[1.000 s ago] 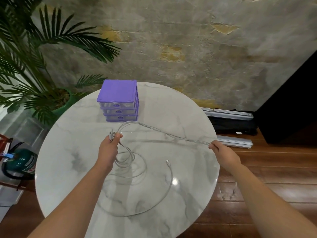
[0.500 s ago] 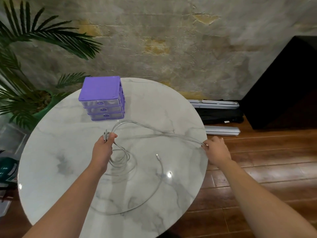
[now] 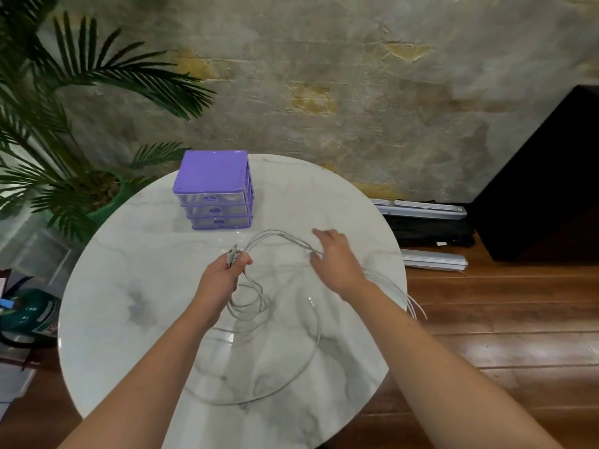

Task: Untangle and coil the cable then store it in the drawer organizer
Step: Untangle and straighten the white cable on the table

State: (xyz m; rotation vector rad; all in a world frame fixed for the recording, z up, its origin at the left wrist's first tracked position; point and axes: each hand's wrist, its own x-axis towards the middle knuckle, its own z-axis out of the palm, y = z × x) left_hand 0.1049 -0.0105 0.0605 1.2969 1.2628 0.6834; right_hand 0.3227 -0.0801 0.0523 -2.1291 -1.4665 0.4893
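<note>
A long white cable (image 3: 304,361) lies in loose loops on the round marble table (image 3: 129,319). My left hand (image 3: 223,277) is closed around its plug ends and a few small coils that hang below it. My right hand (image 3: 334,260) is above the table's middle, fingers spread, pinching the strands that run from my left hand. Slack strands hang over the table's right edge past my right wrist. The purple three-drawer organizer (image 3: 214,189) stands at the table's far side with all drawers closed.
A potted palm (image 3: 64,176) stands left of the table. A green canister (image 3: 29,315) sits on the floor at the left. Grey rails (image 3: 431,257) and a black bag lie on the wooden floor to the right, beside a black cabinet (image 3: 551,176).
My right hand has come in from the table's right edge to its middle, sliding along the cable. Slack now hangs off the right edge. My left hand has kept its grip in place.
</note>
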